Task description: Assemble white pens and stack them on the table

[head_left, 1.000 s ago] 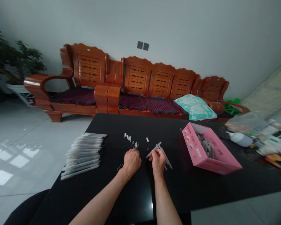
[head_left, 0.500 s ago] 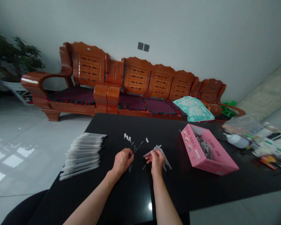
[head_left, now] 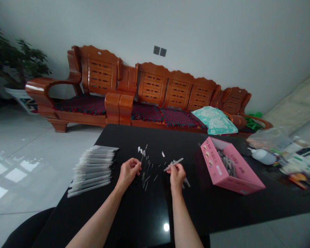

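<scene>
Pinched upright in the fingers of my left hand (head_left: 129,171) is a thin pen refill (head_left: 145,150), its tip pointing up and away. My right hand (head_left: 177,176) grips a grey pen barrel (head_left: 180,160), held slanting above the table. Between the hands lie several loose refills (head_left: 148,171). More grey barrels (head_left: 187,182) lie partly hidden under my right hand. Small white caps (head_left: 139,149) stand just beyond my left hand, and a single white cap (head_left: 163,154) lies apart, to their right.
Left on the black table (head_left: 144,220) is a long row of whitish pens (head_left: 93,168) with black ends. A pink box (head_left: 237,181) of grey barrels stands to the right. Farther right are a white bottle (head_left: 262,156) and clutter. A wooden sofa (head_left: 119,110) stands behind.
My left hand has moved left from the refills, lifting one upright. My right hand has raised a barrel and shifted slightly right, its far end tilting up.
</scene>
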Tool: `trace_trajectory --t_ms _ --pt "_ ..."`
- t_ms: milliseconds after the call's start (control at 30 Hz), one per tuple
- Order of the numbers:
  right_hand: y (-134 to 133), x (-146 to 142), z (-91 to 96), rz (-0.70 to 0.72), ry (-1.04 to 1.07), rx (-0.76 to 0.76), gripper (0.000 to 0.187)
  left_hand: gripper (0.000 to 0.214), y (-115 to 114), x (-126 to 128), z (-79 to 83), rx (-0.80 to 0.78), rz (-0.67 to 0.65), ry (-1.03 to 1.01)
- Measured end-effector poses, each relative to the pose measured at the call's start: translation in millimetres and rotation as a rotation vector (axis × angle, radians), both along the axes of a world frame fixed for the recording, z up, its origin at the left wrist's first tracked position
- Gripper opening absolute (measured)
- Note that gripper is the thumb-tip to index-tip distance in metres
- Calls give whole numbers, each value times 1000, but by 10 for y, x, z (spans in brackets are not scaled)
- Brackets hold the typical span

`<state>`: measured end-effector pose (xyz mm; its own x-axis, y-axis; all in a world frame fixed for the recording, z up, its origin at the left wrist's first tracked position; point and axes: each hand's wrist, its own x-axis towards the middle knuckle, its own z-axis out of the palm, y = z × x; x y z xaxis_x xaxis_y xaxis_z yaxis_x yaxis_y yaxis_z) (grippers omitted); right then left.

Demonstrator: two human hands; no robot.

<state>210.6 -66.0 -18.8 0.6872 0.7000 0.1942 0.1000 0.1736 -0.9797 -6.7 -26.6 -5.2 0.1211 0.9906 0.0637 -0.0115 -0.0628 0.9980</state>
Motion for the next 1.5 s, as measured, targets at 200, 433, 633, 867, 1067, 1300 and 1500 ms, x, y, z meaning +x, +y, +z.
trace_trajectory --t_ms 200,433,633,867,1067,1300,1500 --pt "54 -95 59 212 157 -50 17 25 -10 -14 -9 19 -58 -7" --pt "106 -218 109 235 360 110 23 21 21 -81 -17 -5 -158 -1" --pt "73 -116 70 163 421 192 22 18 20 -153 22 14 -218 86" --pt "36 -110 107 170 525 216 21 16 4 -138 22 -23 -235 71" --pt "41 -138 102 202 517 208 21 16 -7 -145 57 -31 -250 66" --pt "48 -155 74 255 515 208 20 24 -14 -127 51 -86 -315 -10" --pt "25 -216 79 355 572 178 18 37 -58 -139 62 -220 -526 -263"
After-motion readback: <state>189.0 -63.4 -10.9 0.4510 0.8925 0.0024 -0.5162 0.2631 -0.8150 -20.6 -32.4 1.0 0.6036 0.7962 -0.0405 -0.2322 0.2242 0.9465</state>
